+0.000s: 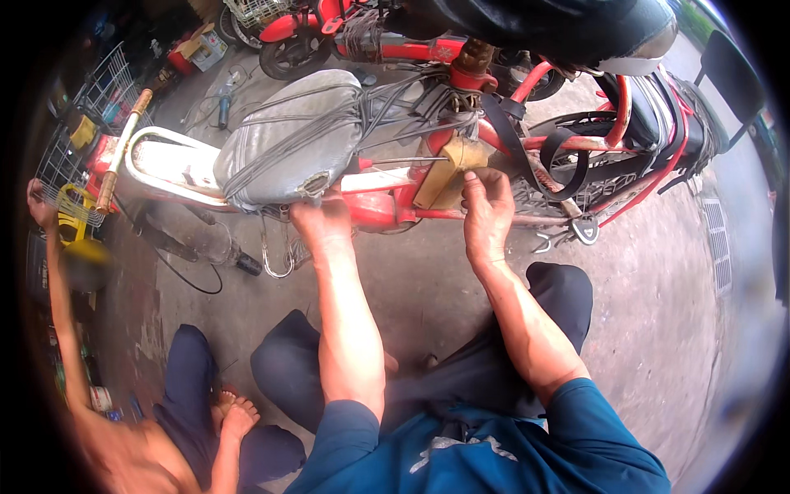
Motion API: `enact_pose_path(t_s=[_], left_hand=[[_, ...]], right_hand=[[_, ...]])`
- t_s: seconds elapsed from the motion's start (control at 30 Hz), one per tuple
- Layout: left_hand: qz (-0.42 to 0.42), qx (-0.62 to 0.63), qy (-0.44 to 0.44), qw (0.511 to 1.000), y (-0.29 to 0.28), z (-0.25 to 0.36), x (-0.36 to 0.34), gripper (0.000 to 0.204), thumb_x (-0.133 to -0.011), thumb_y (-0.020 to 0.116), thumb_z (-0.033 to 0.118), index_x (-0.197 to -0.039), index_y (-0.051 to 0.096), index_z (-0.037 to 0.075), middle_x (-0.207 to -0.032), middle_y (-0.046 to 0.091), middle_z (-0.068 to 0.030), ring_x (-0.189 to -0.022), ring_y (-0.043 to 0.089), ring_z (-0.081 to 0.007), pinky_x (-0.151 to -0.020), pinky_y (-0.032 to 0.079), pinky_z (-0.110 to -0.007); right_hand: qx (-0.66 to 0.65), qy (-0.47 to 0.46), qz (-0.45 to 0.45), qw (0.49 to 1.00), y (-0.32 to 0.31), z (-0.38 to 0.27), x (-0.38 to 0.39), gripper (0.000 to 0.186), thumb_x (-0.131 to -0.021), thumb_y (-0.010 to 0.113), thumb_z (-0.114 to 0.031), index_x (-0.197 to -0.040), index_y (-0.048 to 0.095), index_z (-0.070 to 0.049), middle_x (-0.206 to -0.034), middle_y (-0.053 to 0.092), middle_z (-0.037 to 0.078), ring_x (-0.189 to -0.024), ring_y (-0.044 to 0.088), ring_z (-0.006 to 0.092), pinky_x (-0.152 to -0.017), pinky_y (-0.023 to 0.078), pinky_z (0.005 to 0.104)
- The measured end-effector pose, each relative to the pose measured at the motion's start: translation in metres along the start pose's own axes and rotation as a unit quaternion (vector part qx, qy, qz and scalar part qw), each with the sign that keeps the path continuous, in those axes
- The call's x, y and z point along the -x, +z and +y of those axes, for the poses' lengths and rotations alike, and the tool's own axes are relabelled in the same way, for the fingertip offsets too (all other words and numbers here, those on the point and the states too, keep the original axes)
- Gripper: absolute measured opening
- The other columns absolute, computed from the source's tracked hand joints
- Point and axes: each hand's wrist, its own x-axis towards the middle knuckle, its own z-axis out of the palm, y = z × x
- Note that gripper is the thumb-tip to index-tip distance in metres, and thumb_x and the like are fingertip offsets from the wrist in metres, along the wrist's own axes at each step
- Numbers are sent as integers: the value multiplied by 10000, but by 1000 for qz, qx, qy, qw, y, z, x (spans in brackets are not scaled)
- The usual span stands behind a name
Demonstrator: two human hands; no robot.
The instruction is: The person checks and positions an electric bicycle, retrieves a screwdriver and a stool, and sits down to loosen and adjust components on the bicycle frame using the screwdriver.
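Head view shows the left hand (322,224) at the near edge of the grey oval seat (284,136), its fingers too hidden to tell, and the right hand (489,210), fingers pinched together, at the flat yellow panel (444,177) rightward, where light, steady pressure should serve best.

1. Grey, rounded, padded saddle (276,140), torn at the near edge, wound with dark cords (360,105).
2. Yellowish-tan, flat-faced panel (444,177), scuffed, slanted, right of the saddle.
3. Red-and-white metal bike frame (374,207), worn, running sideways below both.
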Motion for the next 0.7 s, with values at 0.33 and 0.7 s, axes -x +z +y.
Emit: enact_pose_path(t_s=[0.33,0.7], left_hand=[[-98,183,-51,977,-12,-1,-20,482,-906,480,280,-1303,398,20,-1344,431,-127,-1243,389,-299,-1071,279,-483],[-92,199,-40,975,-13,-3,-13,545,-862,570,239,-1313,370,7,-1357,397,-147,-1266,361,-304,-1077,280,-491]], right_hand=[[-11,-41,-50,998,-2,-2,-19,474,-886,584,-160,-1280,403,30,-1245,491,119,-1140,457,195,-985,332,317],[-9,-30,-41,999,-3,-1,-22,472,-875,609,-197,-1242,423,34,-1212,505,121,-1126,469,204,-976,347,324]])
